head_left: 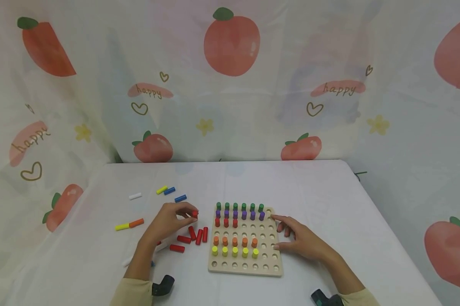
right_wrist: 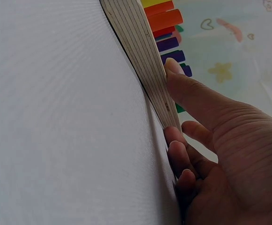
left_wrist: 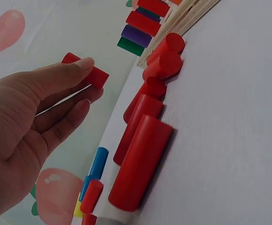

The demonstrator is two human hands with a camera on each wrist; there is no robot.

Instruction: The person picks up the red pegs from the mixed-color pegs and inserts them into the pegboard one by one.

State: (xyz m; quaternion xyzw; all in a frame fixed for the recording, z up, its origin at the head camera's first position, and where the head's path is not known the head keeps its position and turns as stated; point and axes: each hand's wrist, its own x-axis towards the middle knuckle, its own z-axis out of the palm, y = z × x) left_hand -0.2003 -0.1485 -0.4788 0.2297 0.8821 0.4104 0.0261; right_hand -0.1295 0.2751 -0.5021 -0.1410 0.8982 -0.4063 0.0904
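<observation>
My left hand (head_left: 168, 222) pinches a red peg (left_wrist: 98, 77) between thumb and fingertips, held up left of the wooden pegboard (head_left: 249, 271). The board has rows of round holes. Green pegs (head_left: 235, 206), purple pegs (head_left: 244, 215), three red pegs (head_left: 226, 222), orange pegs (head_left: 235, 241) and yellow pegs (head_left: 235, 252) stand upright in it. My right hand (head_left: 304, 239) rests against the board's right edge, thumb and index finger spread apart; the right wrist view shows its thumb (right_wrist: 192, 89) at the upper rim. Loose red pegs (left_wrist: 143, 161) lie below my left hand.
Beyond my left hand lie blue pegs (head_left: 180, 198), a yellow peg (head_left: 162, 190) and a white peg (head_left: 135, 196). Another yellow peg (head_left: 122, 227) and an orange peg (head_left: 136, 223) lie end to end at the left. A patterned cloth (head_left: 230, 110) hangs behind the white table (head_left: 314, 187).
</observation>
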